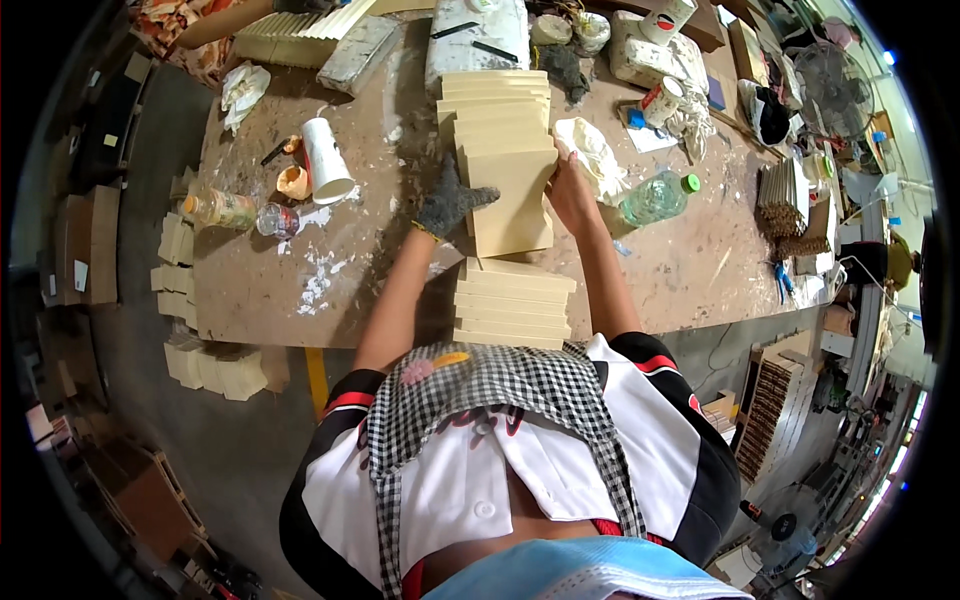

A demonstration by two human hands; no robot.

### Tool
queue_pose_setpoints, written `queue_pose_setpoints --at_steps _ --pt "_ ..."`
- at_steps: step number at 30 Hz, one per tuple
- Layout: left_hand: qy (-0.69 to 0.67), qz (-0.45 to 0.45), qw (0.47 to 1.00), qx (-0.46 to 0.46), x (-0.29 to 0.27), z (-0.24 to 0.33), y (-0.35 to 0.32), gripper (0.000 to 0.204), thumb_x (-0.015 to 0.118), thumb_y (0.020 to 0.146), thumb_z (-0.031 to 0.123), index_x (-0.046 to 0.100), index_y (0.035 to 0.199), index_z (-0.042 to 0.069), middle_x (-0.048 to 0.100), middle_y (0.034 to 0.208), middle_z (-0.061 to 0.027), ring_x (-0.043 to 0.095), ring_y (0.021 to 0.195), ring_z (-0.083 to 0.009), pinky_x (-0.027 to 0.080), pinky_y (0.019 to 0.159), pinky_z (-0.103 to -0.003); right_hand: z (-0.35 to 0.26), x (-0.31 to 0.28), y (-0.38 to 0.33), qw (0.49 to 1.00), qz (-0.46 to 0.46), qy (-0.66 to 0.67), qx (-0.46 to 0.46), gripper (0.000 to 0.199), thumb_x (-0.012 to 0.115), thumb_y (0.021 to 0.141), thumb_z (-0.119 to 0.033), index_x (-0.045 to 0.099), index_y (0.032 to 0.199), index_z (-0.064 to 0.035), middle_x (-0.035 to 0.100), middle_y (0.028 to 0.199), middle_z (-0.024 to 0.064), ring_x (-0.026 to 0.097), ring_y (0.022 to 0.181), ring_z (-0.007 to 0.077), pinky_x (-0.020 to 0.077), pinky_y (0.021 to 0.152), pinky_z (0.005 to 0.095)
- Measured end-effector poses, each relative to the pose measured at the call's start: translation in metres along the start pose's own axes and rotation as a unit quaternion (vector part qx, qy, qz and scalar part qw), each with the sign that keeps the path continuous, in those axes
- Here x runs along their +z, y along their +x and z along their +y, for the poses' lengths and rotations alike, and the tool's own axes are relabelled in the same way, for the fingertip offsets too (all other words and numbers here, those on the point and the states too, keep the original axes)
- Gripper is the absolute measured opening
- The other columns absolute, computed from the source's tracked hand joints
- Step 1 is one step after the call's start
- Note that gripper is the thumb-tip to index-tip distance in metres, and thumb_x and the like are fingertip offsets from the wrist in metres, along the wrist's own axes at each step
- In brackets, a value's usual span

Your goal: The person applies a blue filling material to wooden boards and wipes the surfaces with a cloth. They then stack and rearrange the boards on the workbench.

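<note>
A cream-coloured flat board (512, 205) lies at the near end of an overlapping row of similar boards (497, 105) in the middle of the worktable. My left hand (447, 207), in a dark grey glove, grips its left side, thumb across the face. Bare, my right hand (573, 195) holds the right edge, its fingers partly hidden by the board. Closer to my body, a second stack of cream boards (515, 305) sits at the table's front edge. Beside my right hand are a white cloth (590, 155) and a green-capped clear bottle (655, 200).
Left on the stained worktable (370, 290) are a white cup lying over (326, 165), a small orange container (293, 182) and two bottles. A white-smeared block (478, 40) stands beyond the row. More cream pieces (215, 370) are stacked off the left edge. Another person's arm (220, 22) shows far left.
</note>
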State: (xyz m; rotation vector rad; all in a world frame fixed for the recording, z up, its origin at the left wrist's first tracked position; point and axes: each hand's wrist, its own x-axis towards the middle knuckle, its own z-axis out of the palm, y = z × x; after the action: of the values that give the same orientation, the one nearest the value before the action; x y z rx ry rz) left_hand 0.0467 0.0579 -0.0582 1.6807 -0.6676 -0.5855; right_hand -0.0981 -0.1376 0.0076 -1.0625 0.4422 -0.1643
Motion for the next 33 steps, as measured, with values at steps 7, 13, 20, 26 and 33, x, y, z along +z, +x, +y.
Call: queue_pose_setpoints --at_steps 7,13,20,26,33 --pt "0.003 -0.037 0.999 -0.014 -0.004 0.021 -0.001 0.121 0.089 0.072 0.032 0.009 0.157 -0.002 0.03 0.157 -0.0205 0.031 0.143 -0.0294 0.029 0.117 -0.04 0.003 0.0 0.001 1.0 -0.006 0.015 0.002 0.075 0.025 0.104 -0.062 0.014 0.161 -0.0143 0.02 0.165 0.005 0.022 0.15 0.023 0.0187 0.12 0.0406" --pt "0.019 -0.032 0.999 0.033 -0.009 0.012 -0.001 0.112 0.088 0.075 0.028 0.017 0.157 0.0 0.036 0.156 -0.0163 0.035 0.141 -0.0251 0.029 0.118 -0.039 0.006 0.009 0.005 0.999 0.02 -0.021 0.013 0.079 0.025 0.102 -0.066 0.013 0.161 -0.0146 0.02 0.165 0.0051 0.023 0.149 0.0226 0.0191 0.12 0.0415" --pt "0.015 -0.032 0.999 -0.035 -0.008 0.012 -0.001 0.108 0.088 0.073 0.029 0.024 0.155 0.001 0.039 0.153 -0.0162 0.037 0.139 -0.0269 0.031 0.116 -0.039 0.003 0.018 0.006 0.999 -0.011 -0.044 -0.013 0.075 0.021 0.104 -0.062 0.016 0.16 -0.0129 0.022 0.164 0.0078 0.026 0.148 0.0236 0.022 0.119 0.0417" --pt "-0.144 -0.054 0.986 0.07 -0.01 0.06 -0.034 0.111 0.092 0.066 0.017 0.026 0.154 0.005 0.043 0.147 -0.0122 0.038 0.137 -0.0237 0.037 0.113 -0.037 -0.035 -0.01 -0.011 0.999 0.051 -0.013 -0.009 0.068 0.027 0.106 -0.056 0.055 0.133 0.0006 0.063 0.126 0.0155 0.059 0.117 0.0249 0.0417 0.106 0.0386" --pt "-0.016 -0.186 0.979 0.087 -0.022 0.047 -0.084 0.11 0.091 0.071 0.014 0.022 0.156 0.011 0.04 0.152 -0.0083 0.04 0.137 -0.024 0.035 0.115 -0.039 -0.041 -0.055 0.047 0.968 0.042 -0.229 -0.095 0.061 0.073 0.093 -0.025 0.049 0.14 0.0045 0.056 0.138 0.0159 0.058 0.124 0.0232 0.0467 0.105 0.0347"
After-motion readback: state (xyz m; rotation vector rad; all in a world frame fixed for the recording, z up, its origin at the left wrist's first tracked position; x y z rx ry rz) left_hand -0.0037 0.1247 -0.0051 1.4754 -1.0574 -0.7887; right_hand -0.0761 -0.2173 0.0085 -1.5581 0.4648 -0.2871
